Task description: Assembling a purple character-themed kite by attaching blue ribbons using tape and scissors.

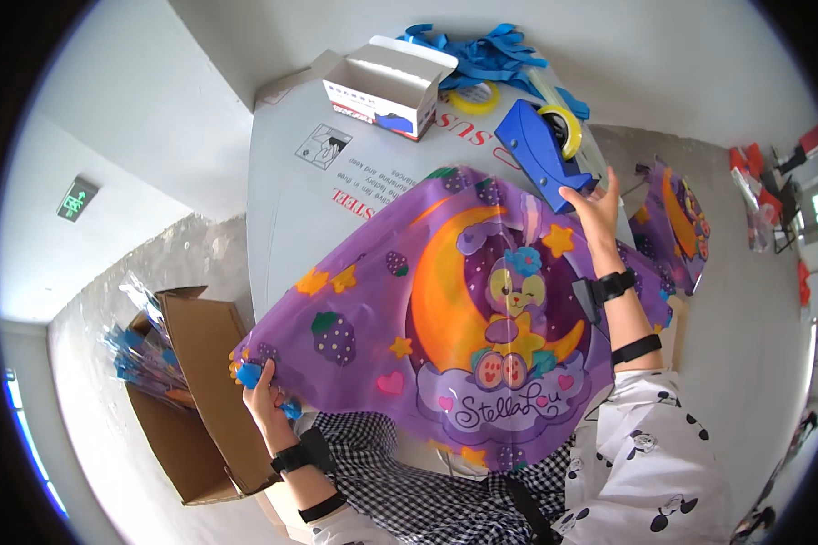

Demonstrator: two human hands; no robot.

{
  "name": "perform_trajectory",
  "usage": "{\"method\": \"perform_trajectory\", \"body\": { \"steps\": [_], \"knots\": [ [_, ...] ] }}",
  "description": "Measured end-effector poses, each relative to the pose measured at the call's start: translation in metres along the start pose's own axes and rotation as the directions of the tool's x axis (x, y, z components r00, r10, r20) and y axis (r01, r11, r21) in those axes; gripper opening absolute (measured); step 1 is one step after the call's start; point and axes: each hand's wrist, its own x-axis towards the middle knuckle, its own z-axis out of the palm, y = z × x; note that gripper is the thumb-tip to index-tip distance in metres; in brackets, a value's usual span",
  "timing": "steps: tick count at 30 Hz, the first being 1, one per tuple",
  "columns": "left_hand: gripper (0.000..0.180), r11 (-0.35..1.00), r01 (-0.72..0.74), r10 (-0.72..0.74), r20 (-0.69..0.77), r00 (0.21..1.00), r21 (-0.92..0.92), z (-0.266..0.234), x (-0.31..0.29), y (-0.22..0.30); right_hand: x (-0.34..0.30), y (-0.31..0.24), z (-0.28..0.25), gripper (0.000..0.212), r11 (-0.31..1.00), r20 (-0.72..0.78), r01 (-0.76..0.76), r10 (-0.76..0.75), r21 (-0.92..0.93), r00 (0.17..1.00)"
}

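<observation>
A large purple kite (364,318), printed with a rabbit, an orange moon, stars and berries, spreads across my lap and the near part of the table. My left hand (265,409) is closed on its left corner, where small blue pieces show beside the fingers. Beyond the kite's far right edge, my right hand (598,211) grips the near end of a blue tape dispenser (538,156), thumb on one side and fingers on the other. The dispenser carries a roll of yellowish tape (569,133).
An open white box (382,95) stands at the back of the grey table (282,218). Near it lie a loose tape roll (474,98) and blue strips (491,54). A cardboard box (214,391) with wrapped items stands left; another printed purple piece (682,218) is at the right.
</observation>
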Motion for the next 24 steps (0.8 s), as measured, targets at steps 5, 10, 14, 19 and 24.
{"method": "perform_trajectory", "body": {
  "steps": [5,10,14,19,24],
  "knots": [
    [0.029,0.998,-0.024,0.025,0.007,1.000,-0.053,-0.001,0.003,-0.013,-0.039,-0.037,0.008,0.102,0.988,0.203,-0.122,0.101,0.092,0.974],
    [0.027,0.995,-0.068,0.068,-0.011,0.998,-0.077,-0.002,0.002,-0.022,-0.082,-0.062,0.068,0.099,0.967,0.375,-0.113,0.021,0.227,0.927],
    [0.026,0.993,-0.081,0.081,0.001,0.997,-0.086,0.003,-0.007,-0.020,-0.104,-0.067,0.164,0.101,0.968,0.424,-0.103,-0.005,0.231,0.906],
    [0.025,0.992,-0.076,0.075,-0.016,0.997,-0.102,-0.008,-0.002,-0.026,-0.144,-0.089,0.265,0.100,0.989,0.369,0.011,0.045,-0.148,0.928],
    [0.025,0.985,-0.076,0.080,0.018,0.997,-0.155,0.004,-0.005,-0.025,-0.172,-0.097,0.322,0.096,0.924,0.218,0.268,-0.212,-0.273,0.953]
  ]
}}
